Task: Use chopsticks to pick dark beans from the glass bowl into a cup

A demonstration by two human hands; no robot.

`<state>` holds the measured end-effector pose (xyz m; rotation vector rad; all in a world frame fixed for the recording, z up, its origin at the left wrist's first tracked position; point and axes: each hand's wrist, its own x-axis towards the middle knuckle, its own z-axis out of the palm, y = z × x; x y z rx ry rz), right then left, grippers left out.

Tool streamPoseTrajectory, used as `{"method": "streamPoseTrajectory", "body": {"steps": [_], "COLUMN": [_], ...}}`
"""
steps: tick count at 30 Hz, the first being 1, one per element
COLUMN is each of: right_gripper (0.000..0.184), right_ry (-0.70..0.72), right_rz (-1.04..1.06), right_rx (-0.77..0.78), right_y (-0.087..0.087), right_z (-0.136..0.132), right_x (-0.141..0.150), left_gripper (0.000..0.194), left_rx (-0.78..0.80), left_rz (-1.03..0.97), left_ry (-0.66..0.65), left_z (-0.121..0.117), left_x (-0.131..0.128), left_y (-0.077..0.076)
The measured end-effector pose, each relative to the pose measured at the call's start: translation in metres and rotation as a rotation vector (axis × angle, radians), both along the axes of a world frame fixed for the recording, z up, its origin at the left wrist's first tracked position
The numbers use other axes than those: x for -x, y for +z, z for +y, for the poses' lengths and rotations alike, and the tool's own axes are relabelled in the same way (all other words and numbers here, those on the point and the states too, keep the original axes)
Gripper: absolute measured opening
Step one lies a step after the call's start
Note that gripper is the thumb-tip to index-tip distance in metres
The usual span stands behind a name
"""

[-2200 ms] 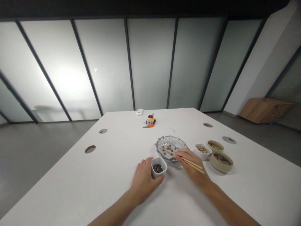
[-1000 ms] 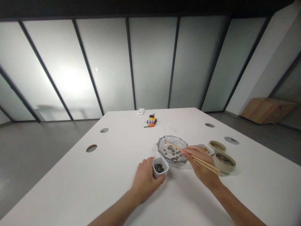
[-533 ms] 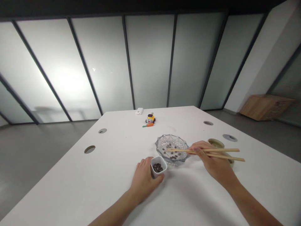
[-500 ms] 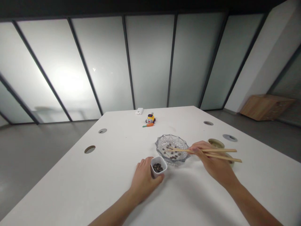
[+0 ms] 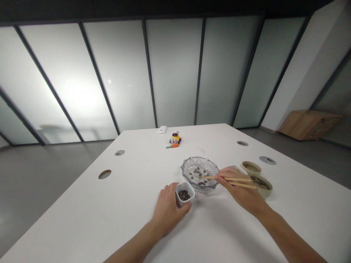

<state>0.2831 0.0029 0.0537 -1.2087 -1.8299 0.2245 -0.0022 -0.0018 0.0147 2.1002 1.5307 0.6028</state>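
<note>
My left hand (image 5: 169,206) is wrapped round a small white square cup (image 5: 192,193) on the table, with dark beans (image 5: 184,195) inside. Just beyond it, to the right, sits a scalloped glass bowl (image 5: 186,167) with several dark beans scattered over its bottom. My right hand (image 5: 241,188) grips a pair of wooden chopsticks (image 5: 238,182) at the bowl's right side. Their tips reach down into the bowl among the beans; whether they pinch one is too small to tell.
Right of my right hand stand two beige round dishes (image 5: 270,191), the nearer holding dark striped seeds. A white container (image 5: 239,168) is partly hidden behind that hand. Farther back lie a toy car (image 5: 175,138), a toy carrot (image 5: 173,145) and a white box-shaped device (image 5: 162,129).
My right hand has shifted slightly left and down, and the chopsticks' back ends have come closer together. The white container behind it now shows. My left hand and the cup stay put.
</note>
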Motion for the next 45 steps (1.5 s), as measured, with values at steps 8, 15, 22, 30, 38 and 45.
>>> {"method": "streamPoseTrajectory", "body": {"steps": [8,15,22,30,38,45], "right_gripper": [0.048,0.05,0.056,0.06,0.059,0.057], "right_ry": [0.038,-0.069,-0.07,-0.173,-0.076,-0.057], "right_rz": [0.013,0.055,0.307,0.032,-0.087,-0.075], "right_rx": [0.003,-0.088,0.004,-0.074,-0.044,0.011], "right_y": [0.003,0.01,0.017,0.019,0.013,0.018], "right_z": [-0.002,-0.003,-0.008,-0.007,-0.001,-0.006], "right_x": [0.004,0.003,0.005,-0.005,-0.005,0.0], "left_gripper": [0.037,0.037,0.038,0.04,0.041,0.038], "left_rx": [0.02,0.009,0.03,0.021,0.011,0.015], "left_rz": [0.009,-0.002,0.008,0.003,-0.002,-0.003], "left_ry": [0.007,0.003,0.003,-0.002,-0.012,0.004], "left_z": [-0.001,0.0,-0.001,0.0,0.001,0.0], "left_x": [0.0,0.001,0.0,0.002,0.003,0.003], "left_y": [0.004,0.0,0.004,0.001,-0.002,-0.001]}}
